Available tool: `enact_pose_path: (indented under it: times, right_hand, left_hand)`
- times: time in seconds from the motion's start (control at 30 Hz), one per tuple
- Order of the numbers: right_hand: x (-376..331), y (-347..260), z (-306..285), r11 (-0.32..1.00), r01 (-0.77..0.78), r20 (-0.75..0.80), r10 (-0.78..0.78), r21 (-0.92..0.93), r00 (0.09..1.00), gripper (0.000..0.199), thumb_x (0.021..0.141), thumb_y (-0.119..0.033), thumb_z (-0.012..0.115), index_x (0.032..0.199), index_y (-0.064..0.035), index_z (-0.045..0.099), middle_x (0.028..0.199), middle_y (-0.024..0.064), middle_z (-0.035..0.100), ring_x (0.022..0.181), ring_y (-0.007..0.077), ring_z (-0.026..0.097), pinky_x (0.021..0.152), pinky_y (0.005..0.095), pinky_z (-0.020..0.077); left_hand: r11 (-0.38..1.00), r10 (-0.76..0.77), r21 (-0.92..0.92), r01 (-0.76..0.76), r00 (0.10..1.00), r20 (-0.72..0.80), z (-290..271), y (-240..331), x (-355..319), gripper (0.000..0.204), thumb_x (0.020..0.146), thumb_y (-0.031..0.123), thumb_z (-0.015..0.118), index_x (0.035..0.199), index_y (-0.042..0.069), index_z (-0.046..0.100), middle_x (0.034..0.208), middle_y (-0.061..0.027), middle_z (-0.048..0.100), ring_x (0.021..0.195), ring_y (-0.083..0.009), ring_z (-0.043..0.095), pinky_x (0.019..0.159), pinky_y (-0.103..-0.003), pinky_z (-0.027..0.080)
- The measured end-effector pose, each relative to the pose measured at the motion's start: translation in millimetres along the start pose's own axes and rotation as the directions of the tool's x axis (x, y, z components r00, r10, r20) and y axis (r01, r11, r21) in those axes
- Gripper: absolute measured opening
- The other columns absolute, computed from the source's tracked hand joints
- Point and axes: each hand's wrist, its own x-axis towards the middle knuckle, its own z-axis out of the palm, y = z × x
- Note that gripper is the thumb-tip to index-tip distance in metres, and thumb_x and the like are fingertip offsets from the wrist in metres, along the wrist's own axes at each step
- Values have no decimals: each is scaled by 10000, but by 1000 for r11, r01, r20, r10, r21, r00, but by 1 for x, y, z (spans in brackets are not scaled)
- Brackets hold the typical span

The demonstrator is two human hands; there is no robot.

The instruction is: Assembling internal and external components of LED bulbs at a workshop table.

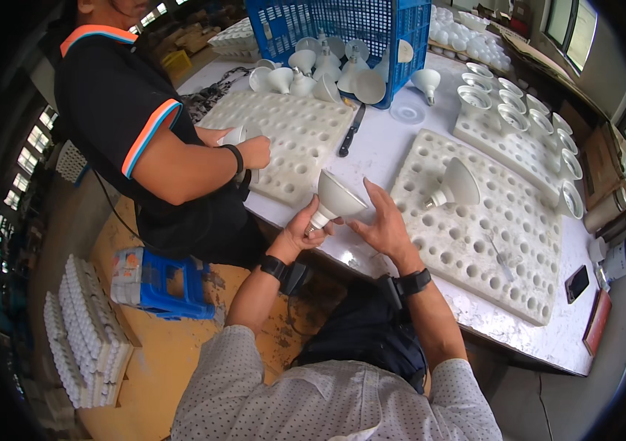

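Observation:
My left hand [300, 231] is closed round the narrow neck of a white cone-shaped lamp housing [338, 195], just past the table's near edge. Its metal screw base points down toward my palm, and the wide rim tilts up to the right. Beside that rim, my right hand [386, 226] is spread with its fingers apart and nothing in it. Another white lamp housing [461, 184] lies on its side on the white foam board [438, 253] to my right. A clear, thin piece [502, 259] rests on the same board; its kind is unclear.
At left a co-worker [118, 110] holds a white lamp part [235, 135] over another foam board [291, 158]. A knife [352, 132] lies between the boards. Lamp housings [326, 66] crowd by a blue crate [407, 55]. White cups [513, 117] line the far-right board. A phone [577, 284] lies right.

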Motion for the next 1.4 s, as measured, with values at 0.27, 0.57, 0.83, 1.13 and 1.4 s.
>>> enact_pose_path:
  times: [0.27, 0.57, 0.83, 1.13, 1.4]
  right_hand:
    - [12, -3, -5, 899, -45, 289, -92, 435, 953, 886, 683, -277, 759, 1405, -53, 297, 1383, 198, 385, 1295, 313, 352, 1061, 360, 298]
    - [8, 10, -7, 765, -251, 401, -10, 593, 916, 861, 723, -369, 681, 1418, -53, 283, 1431, 160, 324, 1328, 265, 297, 1082, 344, 229]
    - [0, 21, -12, 618, -232, 360, -88, 751, 929, 831, 717, -359, 689, 1408, -74, 326, 1437, 150, 308, 1347, 271, 251, 1101, 358, 178]
    - [-4, 30, -11, 480, -276, 358, -86, 833, 930, 830, 717, -350, 677, 1400, -33, 327, 1455, 152, 275, 1365, 261, 208, 1106, 348, 143]
    - [-12, 19, -9, 746, -288, 329, 98, 600, 939, 688, 859, -245, 609, 1415, -23, 270, 1424, 177, 335, 1304, 286, 343, 1059, 342, 287]
  left_hand:
    - [841, 120, 539, -49, 988, -98, 27, -1, -10, 476, 861, 429, 601, 1001, -24, 571, 716, -173, 638, 356, -72, 454, 295, -169, 295]
    - [533, 105, 834, 144, 967, -234, 58, 0, -13, 399, 791, 242, 726, 998, -71, 592, 737, -157, 659, 403, -77, 514, 332, -180, 359]
    - [508, 169, 856, 97, 963, -210, 66, -3, -9, 359, 746, 199, 764, 942, -66, 621, 750, -132, 672, 416, -68, 511, 351, -178, 375]
    - [435, 221, 899, 53, 961, -163, 68, -4, -6, 315, 713, 231, 782, 847, -25, 655, 667, -56, 654, 398, -58, 491, 361, -184, 381]
    - [958, -269, -2, 286, 899, -345, 107, -4, -6, 326, 846, 239, 647, 1021, -21, 557, 796, -61, 610, 530, -49, 513, 436, -166, 389]
